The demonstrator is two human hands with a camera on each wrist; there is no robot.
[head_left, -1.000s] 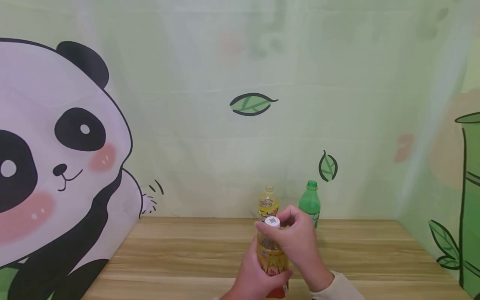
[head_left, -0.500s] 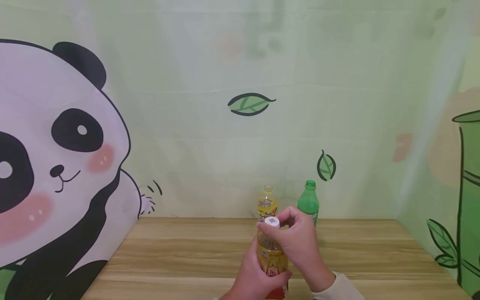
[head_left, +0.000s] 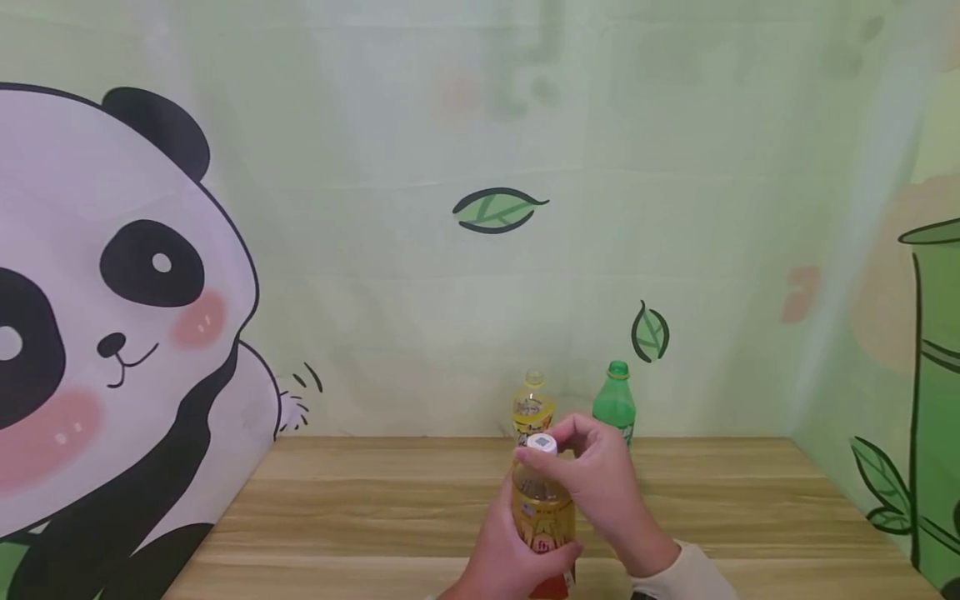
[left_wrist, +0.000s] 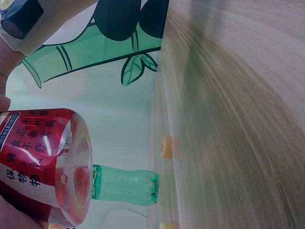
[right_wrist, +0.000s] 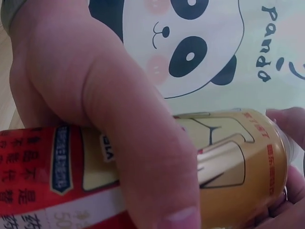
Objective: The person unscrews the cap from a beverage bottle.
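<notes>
My left hand (head_left: 508,542) is wrapped round the body of a plastic drink bottle (head_left: 542,517) with a gold and red label. At its top, the thumb and fingers of my right hand (head_left: 603,483) pinch the white cap (head_left: 542,443). The bottle is nearly upright in the head view, and the left wrist view shows its clear base (left_wrist: 78,171) raised off the table. Across its label in the right wrist view lies the left thumb (right_wrist: 152,157). Whether the cap is loose on the neck cannot be told.
Behind the hands stand a yellow-labelled bottle (head_left: 532,404) and a green bottle (head_left: 614,404), both uncapped by their look. An orange cap (left_wrist: 166,147) and a pale yellow cap (left_wrist: 166,225) lie on the wooden table (head_left: 360,500). A panda-printed cloth (head_left: 375,250) forms the backdrop.
The head view has shifted slightly. The left hand keeps its hold on the bottle, and the right hand stays on the cap with only a slight turn of the wrist.
</notes>
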